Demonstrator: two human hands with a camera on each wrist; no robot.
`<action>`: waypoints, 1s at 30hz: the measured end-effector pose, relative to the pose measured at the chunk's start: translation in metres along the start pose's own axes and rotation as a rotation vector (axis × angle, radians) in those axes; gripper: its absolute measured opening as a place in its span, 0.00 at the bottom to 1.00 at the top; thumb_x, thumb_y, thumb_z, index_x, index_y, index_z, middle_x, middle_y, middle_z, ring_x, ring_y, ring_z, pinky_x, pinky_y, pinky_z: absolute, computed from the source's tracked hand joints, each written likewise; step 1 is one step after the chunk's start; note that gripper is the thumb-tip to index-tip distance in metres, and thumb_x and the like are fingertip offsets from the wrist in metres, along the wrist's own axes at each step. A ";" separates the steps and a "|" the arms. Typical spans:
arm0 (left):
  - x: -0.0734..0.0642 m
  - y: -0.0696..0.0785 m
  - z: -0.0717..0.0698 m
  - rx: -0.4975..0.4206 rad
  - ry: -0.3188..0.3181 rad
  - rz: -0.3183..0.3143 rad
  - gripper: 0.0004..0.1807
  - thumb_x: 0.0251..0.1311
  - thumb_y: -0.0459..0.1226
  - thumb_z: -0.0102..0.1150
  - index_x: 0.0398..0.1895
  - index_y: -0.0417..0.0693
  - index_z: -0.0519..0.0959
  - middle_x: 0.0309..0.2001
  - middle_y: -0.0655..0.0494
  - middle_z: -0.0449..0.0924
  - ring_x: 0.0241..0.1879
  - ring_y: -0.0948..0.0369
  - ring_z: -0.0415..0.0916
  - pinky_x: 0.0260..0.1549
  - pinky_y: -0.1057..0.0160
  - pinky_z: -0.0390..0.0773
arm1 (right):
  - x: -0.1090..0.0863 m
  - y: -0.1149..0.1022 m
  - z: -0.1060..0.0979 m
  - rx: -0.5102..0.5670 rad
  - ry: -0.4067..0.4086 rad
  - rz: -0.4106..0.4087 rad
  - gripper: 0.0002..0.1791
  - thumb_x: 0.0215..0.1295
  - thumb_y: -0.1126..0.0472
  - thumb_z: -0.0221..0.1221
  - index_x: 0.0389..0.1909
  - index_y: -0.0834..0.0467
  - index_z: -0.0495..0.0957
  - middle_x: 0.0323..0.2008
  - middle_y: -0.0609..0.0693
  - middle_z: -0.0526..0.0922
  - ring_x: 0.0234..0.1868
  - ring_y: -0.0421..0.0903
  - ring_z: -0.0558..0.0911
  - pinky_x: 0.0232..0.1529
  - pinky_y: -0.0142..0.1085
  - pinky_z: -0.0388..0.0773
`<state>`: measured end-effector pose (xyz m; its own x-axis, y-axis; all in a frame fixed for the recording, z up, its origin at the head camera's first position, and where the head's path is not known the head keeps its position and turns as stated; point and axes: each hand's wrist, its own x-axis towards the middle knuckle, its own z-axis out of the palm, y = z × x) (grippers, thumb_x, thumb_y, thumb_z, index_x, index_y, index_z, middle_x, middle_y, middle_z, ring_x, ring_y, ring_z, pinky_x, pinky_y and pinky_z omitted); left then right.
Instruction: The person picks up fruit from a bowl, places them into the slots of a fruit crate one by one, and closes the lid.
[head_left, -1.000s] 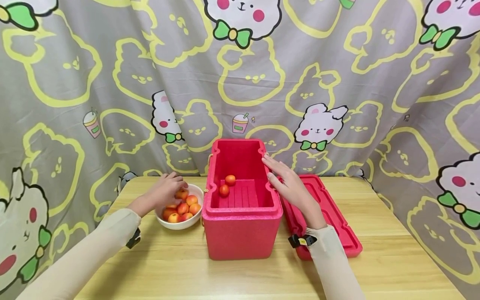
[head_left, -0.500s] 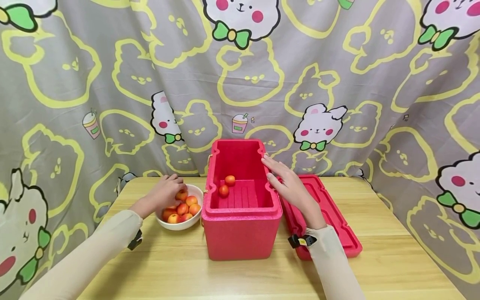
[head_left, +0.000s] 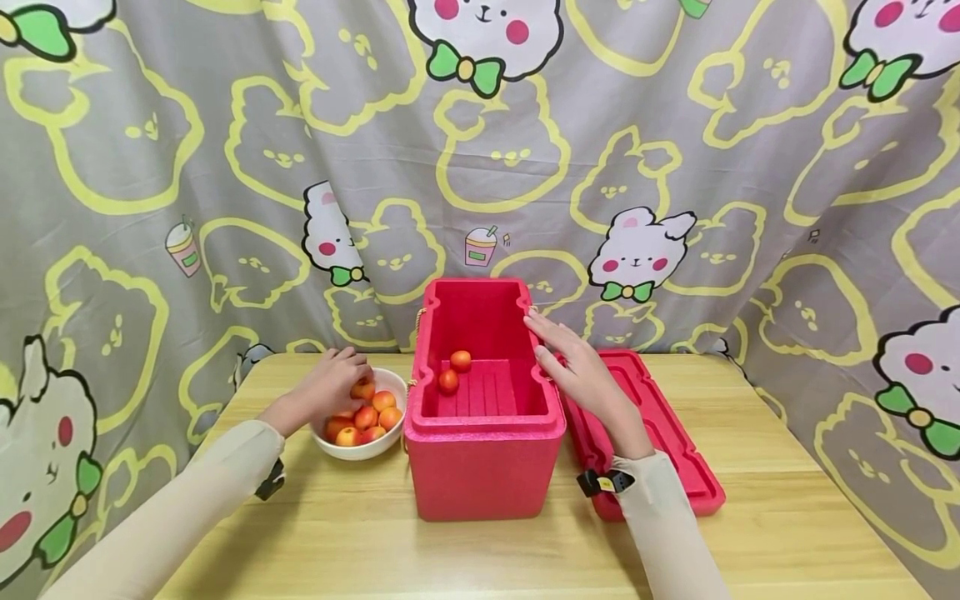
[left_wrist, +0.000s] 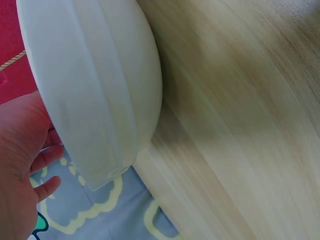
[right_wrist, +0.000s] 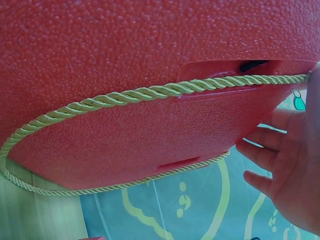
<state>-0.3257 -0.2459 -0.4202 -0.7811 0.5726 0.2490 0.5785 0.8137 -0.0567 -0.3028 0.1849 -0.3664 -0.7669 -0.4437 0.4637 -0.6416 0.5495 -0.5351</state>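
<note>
My left hand (head_left: 333,385) is over the white bowl (head_left: 358,452), its fingers curled over a round orange-red fruit (head_left: 363,390) at the back of the pile. Several more such fruits (head_left: 365,417) fill the bowl. In the left wrist view the bowl's outer wall (left_wrist: 100,90) hides what the fingertips touch. Two orange-red fruits (head_left: 448,382) lie on the floor of the red foam box (head_left: 483,475). My right hand (head_left: 581,367) rests on the box's right rim with fairly straight fingers; the right wrist view shows its fingers (right_wrist: 262,150) against the box wall.
The red lid (head_left: 675,450) lies on the wooden table (head_left: 480,558) to the right of the box, under my right forearm. A twisted gold rope (right_wrist: 135,95) loops along the box's side. A patterned curtain (head_left: 480,167) hangs behind the table.
My left hand's fingers have drawn in a little over the fruit in the bowl. The right hand, the box and the two fruits inside it stay where they were.
</note>
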 end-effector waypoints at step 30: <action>0.013 0.003 -0.040 -0.078 0.116 -0.070 0.19 0.44 0.44 0.78 0.35 0.46 0.82 0.36 0.52 0.82 0.40 0.53 0.70 0.45 0.50 0.68 | 0.001 0.002 0.000 -0.014 -0.001 -0.009 0.33 0.75 0.49 0.54 0.78 0.49 0.61 0.79 0.45 0.62 0.79 0.48 0.62 0.78 0.58 0.51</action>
<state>-0.3251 -0.2402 -0.3786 -0.7904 0.4957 0.3599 0.5435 0.8385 0.0387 -0.3049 0.1855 -0.3669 -0.7610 -0.4494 0.4679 -0.6483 0.5553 -0.5209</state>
